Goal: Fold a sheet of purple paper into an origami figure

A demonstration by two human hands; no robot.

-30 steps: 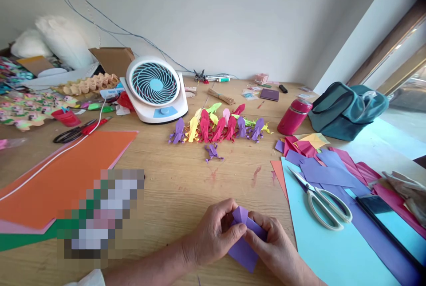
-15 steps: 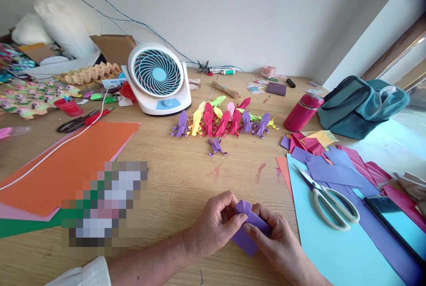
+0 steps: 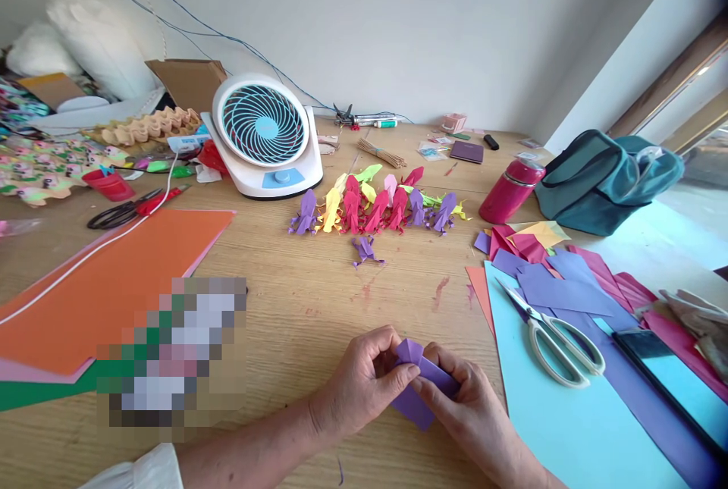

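Note:
Between my two hands is a piece of folded purple paper [image 3: 418, 404], held just above the table near its front edge. My left hand [image 3: 367, 371] pinches its upper left part, thumb pressed on the front below a small pointed fold. My right hand [image 3: 469, 398] grips the right side, with its thumb close to the left thumb and its fingers behind the paper. Part of the paper is hidden by the fingers. Beyond the hands lies a small purple origami figure [image 3: 367, 249], in front of a row of folded paper figures [image 3: 375, 212] in red, yellow, purple, pink and green.
At right, white-handled scissors [image 3: 560, 345] and purple paper pieces lie on a light blue sheet [image 3: 546, 421], beside a phone [image 3: 671, 375]. A red bottle [image 3: 510, 192] and teal bag [image 3: 611, 182] stand behind. A fan [image 3: 265, 136] and orange sheets [image 3: 130, 277] are at left.
Both hands keep hold of the purple paper, and the fingers have shifted only slightly on it. The whole view has moved a little, so things appear slightly further left.

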